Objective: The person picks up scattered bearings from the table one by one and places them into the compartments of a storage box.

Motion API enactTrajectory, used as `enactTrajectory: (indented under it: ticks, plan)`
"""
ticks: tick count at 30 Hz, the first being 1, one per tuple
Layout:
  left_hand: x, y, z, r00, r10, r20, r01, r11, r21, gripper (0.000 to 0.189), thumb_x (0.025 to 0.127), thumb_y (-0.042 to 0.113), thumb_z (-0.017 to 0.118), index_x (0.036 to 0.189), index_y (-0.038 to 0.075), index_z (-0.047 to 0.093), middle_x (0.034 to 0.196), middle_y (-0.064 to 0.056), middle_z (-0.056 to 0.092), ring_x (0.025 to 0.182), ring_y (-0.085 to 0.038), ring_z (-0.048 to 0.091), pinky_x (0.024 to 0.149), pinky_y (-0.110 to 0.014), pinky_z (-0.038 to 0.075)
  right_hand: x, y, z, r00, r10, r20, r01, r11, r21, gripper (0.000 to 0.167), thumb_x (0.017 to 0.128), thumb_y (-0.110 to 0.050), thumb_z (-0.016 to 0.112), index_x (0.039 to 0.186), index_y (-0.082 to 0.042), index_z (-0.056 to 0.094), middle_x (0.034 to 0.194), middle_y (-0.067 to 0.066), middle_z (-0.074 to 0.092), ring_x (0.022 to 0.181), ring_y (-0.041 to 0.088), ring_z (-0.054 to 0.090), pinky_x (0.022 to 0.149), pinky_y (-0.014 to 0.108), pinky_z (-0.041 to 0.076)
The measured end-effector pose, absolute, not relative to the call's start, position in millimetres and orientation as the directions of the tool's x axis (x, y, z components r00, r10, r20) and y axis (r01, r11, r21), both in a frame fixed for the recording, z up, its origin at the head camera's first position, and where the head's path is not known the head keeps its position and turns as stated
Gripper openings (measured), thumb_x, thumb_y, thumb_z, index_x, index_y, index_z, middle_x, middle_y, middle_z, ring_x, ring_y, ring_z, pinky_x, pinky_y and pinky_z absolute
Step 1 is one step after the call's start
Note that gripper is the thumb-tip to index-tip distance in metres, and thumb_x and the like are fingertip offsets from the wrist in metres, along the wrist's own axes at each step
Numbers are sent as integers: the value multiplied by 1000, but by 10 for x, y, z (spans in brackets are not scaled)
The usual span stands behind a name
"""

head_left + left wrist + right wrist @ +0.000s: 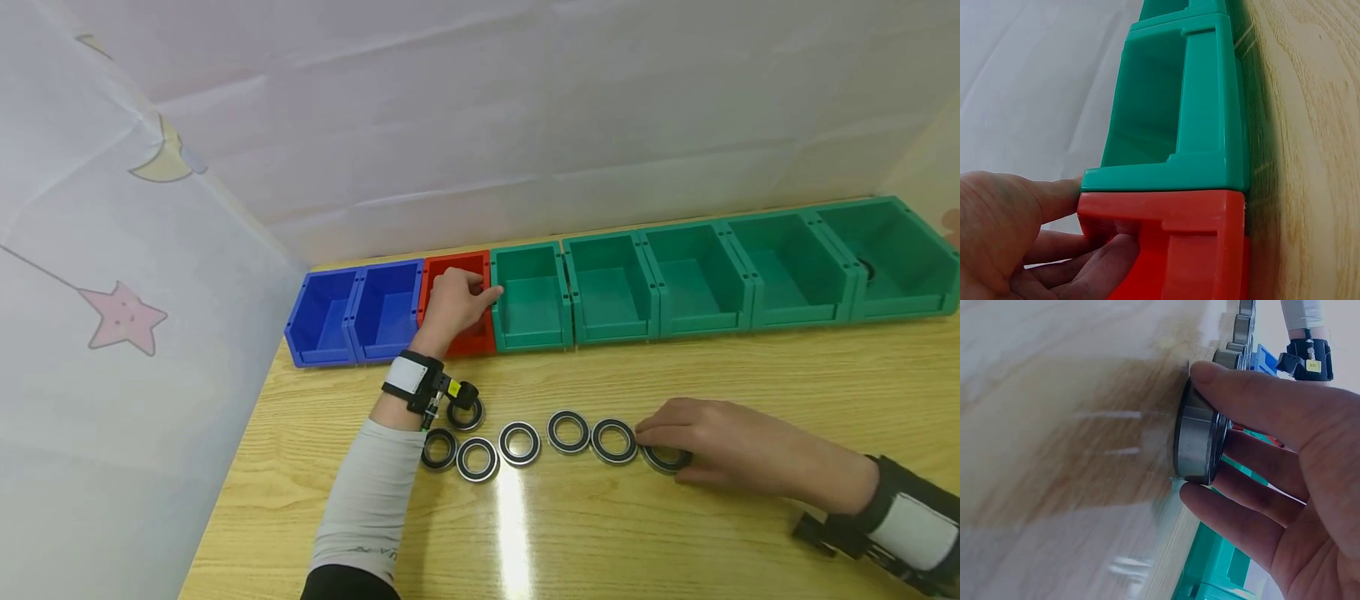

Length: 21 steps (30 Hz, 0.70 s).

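Observation:
My left hand (452,304) grips the side wall of a red bin (474,343). In the left wrist view, its thumb lies over the rim beside the neighbouring green bin (1200,100), while the other fingers curl inside the red one. My right hand (708,442) holds a ball bearing (663,464) on the table, at the right end of a loose row. The right wrist view shows that bearing's steel outer ring (1196,444) between thumb and fingertips. Several other bearings lie flat to its left, among them one bearing (533,444) near the middle.
Two blue bins (318,321) stand left of the red one, against the papered back wall (480,125). Several green bins (615,287) continue to the right. A dark ring (868,270) lies in the far right bin. The wooden table (600,533) extends toward me.

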<state>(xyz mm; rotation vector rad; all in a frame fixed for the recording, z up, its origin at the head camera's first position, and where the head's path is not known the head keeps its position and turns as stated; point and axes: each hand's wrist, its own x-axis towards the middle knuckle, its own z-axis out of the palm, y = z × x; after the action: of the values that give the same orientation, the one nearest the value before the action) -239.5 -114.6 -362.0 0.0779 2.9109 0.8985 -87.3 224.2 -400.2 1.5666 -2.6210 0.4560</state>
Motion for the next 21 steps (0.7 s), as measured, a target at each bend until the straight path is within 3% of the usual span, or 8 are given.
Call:
enactTrajectory:
  ticks: [12, 21]
  plan:
    - [-2390, -1149, -3609, -994, 74, -78, 17, 824, 567, 52, 95, 40, 65, 133, 4, 62, 126, -14, 68, 107, -27, 64, 87, -37, 56, -852, 2240, -3972, -520, -843, 137, -843, 482, -238, 52, 65, -11, 86, 114, -18, 71, 113, -5, 69, 101, 17, 66, 78, 37, 60]
    - [-2390, -1152, -3617, -994, 77, -82, 16, 819, 574, 52, 95, 39, 65, 133, 4, 62, 121, -14, 70, 102, -26, 63, 84, -36, 55, -839, 2220, -3968, -503, -853, 142, -853, 462, -243, 50, 65, -7, 87, 111, -17, 72, 109, -4, 70, 99, 16, 66, 76, 34, 60]
